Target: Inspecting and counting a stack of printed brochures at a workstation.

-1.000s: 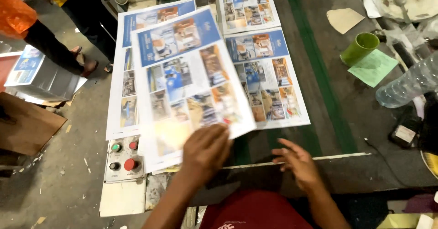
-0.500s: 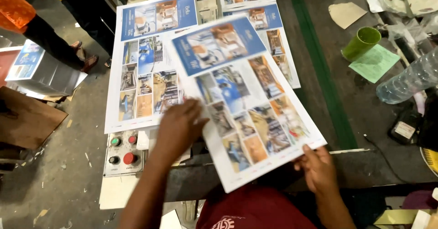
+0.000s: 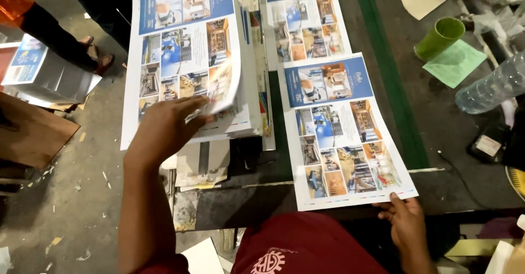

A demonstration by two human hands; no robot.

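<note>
Glossy sheet [image 3: 342,134] of blue-headed photo panels flat on counter [image 3: 437,137], right hand [image 3: 406,222] pinching its near corner, left hand [image 3: 164,126] lifting curled sheets on stack [image 3: 188,61], green cup [image 3: 439,38], bottle [image 3: 489,88] alongside

Off to the side of the dark desk [image 3: 448,143] there's a green cup [image 3: 439,38] tipped over, touching a green paper square [image 3: 455,62], with a clear plastic bottle [image 3: 492,85] lying nearby. A torn tan scrap [image 3: 420,1] sits farther up. Someone's sandalled feet [image 3: 95,55] are on the dusty floor [image 3: 82,208].
</note>
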